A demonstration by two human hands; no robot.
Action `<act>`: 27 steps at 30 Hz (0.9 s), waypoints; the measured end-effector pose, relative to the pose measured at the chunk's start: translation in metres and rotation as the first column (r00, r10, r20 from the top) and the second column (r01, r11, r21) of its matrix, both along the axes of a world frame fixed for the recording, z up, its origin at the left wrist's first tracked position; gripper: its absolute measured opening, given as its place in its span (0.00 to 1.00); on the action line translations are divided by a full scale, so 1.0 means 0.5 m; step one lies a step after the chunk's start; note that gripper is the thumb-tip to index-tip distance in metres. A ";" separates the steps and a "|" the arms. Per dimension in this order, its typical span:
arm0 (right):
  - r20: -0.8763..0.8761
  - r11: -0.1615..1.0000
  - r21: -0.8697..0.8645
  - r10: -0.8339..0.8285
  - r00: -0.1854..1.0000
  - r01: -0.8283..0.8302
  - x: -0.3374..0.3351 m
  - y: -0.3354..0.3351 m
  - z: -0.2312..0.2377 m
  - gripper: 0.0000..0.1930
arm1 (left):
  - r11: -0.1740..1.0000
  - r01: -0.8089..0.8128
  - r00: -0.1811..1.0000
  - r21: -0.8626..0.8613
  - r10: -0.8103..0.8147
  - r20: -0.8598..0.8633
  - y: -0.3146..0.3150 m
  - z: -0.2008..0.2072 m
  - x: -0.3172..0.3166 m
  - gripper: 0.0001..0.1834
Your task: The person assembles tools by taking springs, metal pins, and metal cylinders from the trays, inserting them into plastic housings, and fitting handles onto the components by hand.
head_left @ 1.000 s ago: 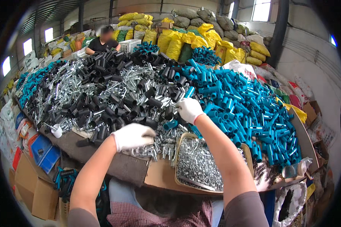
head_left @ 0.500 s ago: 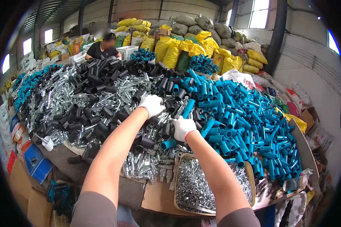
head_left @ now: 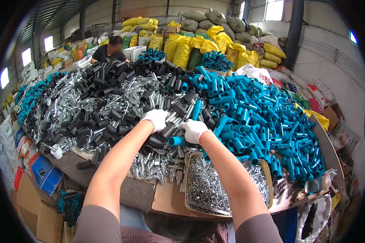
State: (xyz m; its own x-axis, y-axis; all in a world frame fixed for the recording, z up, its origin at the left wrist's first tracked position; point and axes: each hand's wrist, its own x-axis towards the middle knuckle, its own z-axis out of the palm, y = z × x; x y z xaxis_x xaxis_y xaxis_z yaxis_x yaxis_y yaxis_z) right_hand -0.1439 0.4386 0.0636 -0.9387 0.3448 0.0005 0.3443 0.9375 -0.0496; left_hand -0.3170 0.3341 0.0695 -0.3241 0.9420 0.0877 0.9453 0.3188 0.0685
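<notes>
White gloves cover both hands, which are held close together over the middle of the heap. My left hand [head_left: 156, 120] has its fingers curled, beside a black tube [head_left: 168, 131]; what lies inside them is hidden. My right hand [head_left: 195, 131] is closed in a pinch over silvery metal parts, and I cannot make out what it grips. Just below its wrist lies a teal tube [head_left: 177, 141]. Another teal tube [head_left: 196, 109] stands out above the right hand. Shiny metal fittings [head_left: 150, 167] spread below the left hand.
A tray [head_left: 269, 172] of small metal pieces sits at the near edge. Teal tubes [head_left: 251, 117] pile up to the right, black tubes [head_left: 103, 87] to the left. Across the heap is another person [head_left: 109, 52]. Yellow sacks [head_left: 184, 54] stand behind; a white cup [head_left: 56, 152] is at left.
Both hands have come slightly nearer to me, and the left has also shifted a little left. The view has tilted down slightly.
</notes>
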 end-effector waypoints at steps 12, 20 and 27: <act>-0.321 0.933 0.321 0.271 0.908 -0.165 0.134 -0.015 0.071 0.14 | 0.980 -0.196 0.969 -0.029 0.189 -0.160 -0.007 -0.035 0.051 0.15; -0.634 0.756 -0.621 -0.327 0.701 -0.209 0.331 -0.152 0.120 0.16 | 0.981 -0.194 0.980 -0.029 0.195 0.037 -0.060 0.002 0.025 0.23; -0.414 0.151 -0.895 -0.630 0.658 -0.419 0.513 -0.342 0.011 0.19 | 0.776 -0.083 0.973 0.625 -0.071 0.218 -0.215 0.094 0.161 0.11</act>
State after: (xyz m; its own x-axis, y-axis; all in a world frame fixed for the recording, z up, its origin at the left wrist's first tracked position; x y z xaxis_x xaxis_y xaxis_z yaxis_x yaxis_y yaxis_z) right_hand 0.1124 0.2674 0.0690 -0.7616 0.6432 0.0795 -0.1975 -0.1135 -0.9737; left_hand -0.2365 0.2265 0.1166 -0.4126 0.6991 0.5839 0.8790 0.1374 0.4567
